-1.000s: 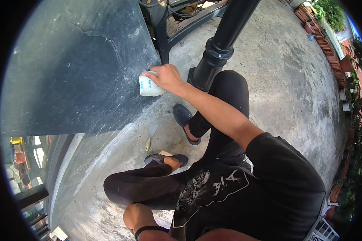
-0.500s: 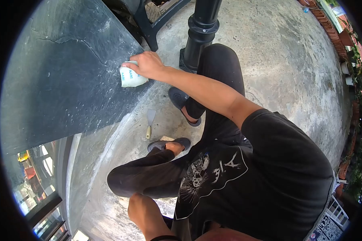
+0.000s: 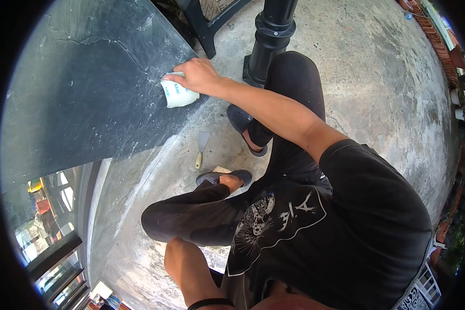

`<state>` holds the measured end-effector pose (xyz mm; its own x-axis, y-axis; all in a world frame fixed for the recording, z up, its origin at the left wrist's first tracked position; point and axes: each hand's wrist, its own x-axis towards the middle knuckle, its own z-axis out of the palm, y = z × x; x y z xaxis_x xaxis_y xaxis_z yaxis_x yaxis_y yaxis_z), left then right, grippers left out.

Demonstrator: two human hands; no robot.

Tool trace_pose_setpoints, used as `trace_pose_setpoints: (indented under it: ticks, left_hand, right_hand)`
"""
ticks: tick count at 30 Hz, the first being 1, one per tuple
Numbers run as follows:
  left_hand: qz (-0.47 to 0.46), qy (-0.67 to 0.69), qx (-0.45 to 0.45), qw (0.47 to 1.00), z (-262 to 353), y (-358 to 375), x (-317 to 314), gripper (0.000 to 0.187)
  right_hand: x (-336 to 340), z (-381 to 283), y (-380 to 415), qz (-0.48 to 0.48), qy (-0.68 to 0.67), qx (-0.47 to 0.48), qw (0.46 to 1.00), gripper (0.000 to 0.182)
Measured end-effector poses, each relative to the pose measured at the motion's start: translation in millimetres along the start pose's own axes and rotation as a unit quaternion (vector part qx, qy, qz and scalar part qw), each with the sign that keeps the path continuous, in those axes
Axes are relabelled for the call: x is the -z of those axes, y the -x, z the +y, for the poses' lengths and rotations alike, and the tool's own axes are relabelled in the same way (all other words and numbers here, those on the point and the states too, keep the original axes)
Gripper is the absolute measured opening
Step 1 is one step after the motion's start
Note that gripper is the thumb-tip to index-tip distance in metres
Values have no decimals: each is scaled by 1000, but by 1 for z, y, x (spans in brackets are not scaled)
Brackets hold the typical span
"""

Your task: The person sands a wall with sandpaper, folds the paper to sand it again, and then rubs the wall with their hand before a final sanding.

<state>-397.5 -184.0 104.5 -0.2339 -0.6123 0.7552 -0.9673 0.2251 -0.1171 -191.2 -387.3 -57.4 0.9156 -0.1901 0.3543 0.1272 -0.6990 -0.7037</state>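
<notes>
My right hand [image 3: 197, 75] presses a folded sheet of sandpaper [image 3: 180, 94] against the dark grey wall panel [image 3: 88, 98], close to its edge. The sheet's white back faces me, with blue "AA60" print on it. My thumb lies over its upper part and the other fingers curl behind, partly hidden. Pale scuffs and a thin crack mark the panel beside the sheet. My left arm [image 3: 188, 271] is bent at the lower left, with a black band near the bottom edge; the left hand is outside the frame.
A putty knife [image 3: 201, 150] with a pale handle lies on the concrete floor [image 3: 367, 93] near my shoes. A black post [image 3: 272, 39] stands beside my raised knee. Behind the panel edge is a black frame [image 3: 204, 28]. Glass [image 3: 46, 206] reflects at the lower left.
The camera view has shifted, moving the scene slightly right and up. The sandpaper is tilted a little differently under my right hand, which stays at nearly the same spot on the panel.
</notes>
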Motion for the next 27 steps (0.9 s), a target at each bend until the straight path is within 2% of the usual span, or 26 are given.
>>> trace_pose_setpoints:
  ticks: [3,6,10,13,16,20,21,24,27]
  left_hand:
    - [-4,-5,4,1000,0,2,2,9]
    - [-4,-4,1,1000,2,3,4,8]
    - [0,-5,9,1000,1,6,6,7]
    - [-8,-4,5,1000,-1,8,5,6]
    - [-7,-4,6,1000,0,9,5,5]
    - [-9,-7,15,1000,-1,10,4,4]
    - [-10,-7,12,1000,-2,12,4,4]
    - [-1,-6,8,1000,-2,15,5,4]
    - [30,-2,-2,1000,-3,18,9,4]
  right_hand:
    - [1,-7,-7,74,-48,21,996,55]
    - [0,-10,-5,19,-54,4,998,53]
    - [1,-17,-9,50,-84,7,995,52]
    - [-4,-17,-5,-4,-37,7,999,53]
    - [-7,-19,-2,78,-65,5,995,53]
    - [-8,0,9,-14,36,-32,999,50]
    - [-13,12,12,-82,79,-68,991,53]
    - [-18,39,21,-62,114,-33,991,56]
    - [24,14,16,-114,84,-53,988,58]
